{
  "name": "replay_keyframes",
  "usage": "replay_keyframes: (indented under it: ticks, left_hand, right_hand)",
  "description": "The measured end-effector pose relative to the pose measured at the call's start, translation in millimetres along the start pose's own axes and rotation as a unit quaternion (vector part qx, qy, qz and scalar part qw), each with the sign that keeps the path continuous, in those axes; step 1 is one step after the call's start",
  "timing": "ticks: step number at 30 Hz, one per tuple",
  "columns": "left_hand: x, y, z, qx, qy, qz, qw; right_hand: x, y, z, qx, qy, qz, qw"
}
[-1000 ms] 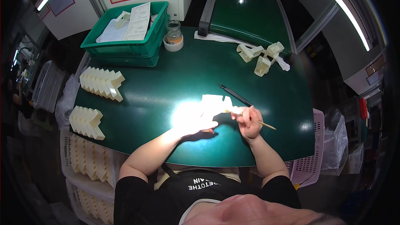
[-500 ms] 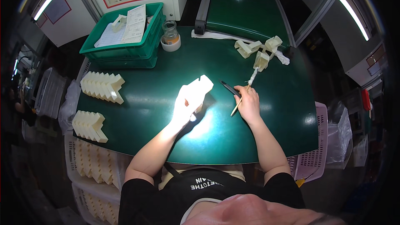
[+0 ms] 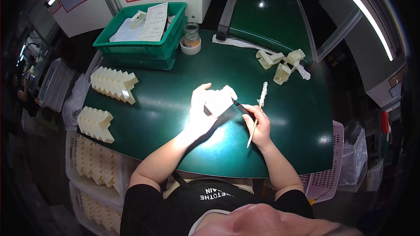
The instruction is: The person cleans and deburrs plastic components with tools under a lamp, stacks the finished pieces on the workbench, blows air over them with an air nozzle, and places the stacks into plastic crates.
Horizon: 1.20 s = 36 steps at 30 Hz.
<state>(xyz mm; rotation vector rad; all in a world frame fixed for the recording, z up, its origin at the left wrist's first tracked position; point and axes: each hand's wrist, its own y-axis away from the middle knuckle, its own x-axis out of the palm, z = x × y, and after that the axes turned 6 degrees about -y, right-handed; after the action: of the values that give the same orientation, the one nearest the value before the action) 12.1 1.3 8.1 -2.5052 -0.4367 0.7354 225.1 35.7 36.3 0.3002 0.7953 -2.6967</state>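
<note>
My left hand [image 3: 197, 116] is closed around a cream-white moulded plastic part [image 3: 218, 101], washed out by bright light. In my right hand [image 3: 260, 129] is a slim black knife-like tool [image 3: 242, 108], its tip at the part's right edge; whether it touches I cannot tell. The same hand also grips a wooden stick [image 3: 252, 135] whose far end is wrapped in white material [image 3: 263, 91]. Beyond it lie several loose cream parts [image 3: 282, 74]. On the left, similar parts stand nested in two rows, a farther row [image 3: 114, 83] and a nearer row [image 3: 96, 123].
A green crate [image 3: 135, 49] with papers stands at the back left, beside a glass jar [image 3: 191, 37] in a white holder. Behind the green table [image 3: 175, 87] runs a green conveyor belt [image 3: 273, 17]. A pink basket [image 3: 326, 179] and white baskets [image 3: 72, 161] flank the table.
My left hand has turned the plastic part. The black tool has been raised from near the tabletop, its tip brought to the part's edge. The view has shifted slightly.
</note>
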Motion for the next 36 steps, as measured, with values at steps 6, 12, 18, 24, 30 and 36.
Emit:
replay_keyframes:
  ticks: [6,12,18,24,30,36]
  left_hand:
    - [-2,-2,-20,-0.041,0.070,0.020,0.996]
    - [-3,-1,-17,-0.027,0.086,0.035,0.995]
    - [-4,-1,-13,-0.032,0.131,0.044,0.990]
    - [-4,-2,-15,0.005,0.087,0.040,0.995]
    - [1,-1,0,-0.209,0.376,0.048,0.901]
    - [-7,-5,10,-0.342,0.585,0.086,0.730]
  right_hand:
    - [3,2,-2,-0.017,0.000,0.001,1.000]
    - [4,3,-2,-0.043,0.012,-0.016,0.999]
    - [6,5,3,-0.030,0.004,-0.030,0.999]
    - [3,4,-3,-0.017,0.005,-0.039,0.999]
    - [-13,-5,-10,-0.042,0.033,-0.069,0.996]
    - [-30,-13,-38,0.057,0.184,-0.038,0.980]
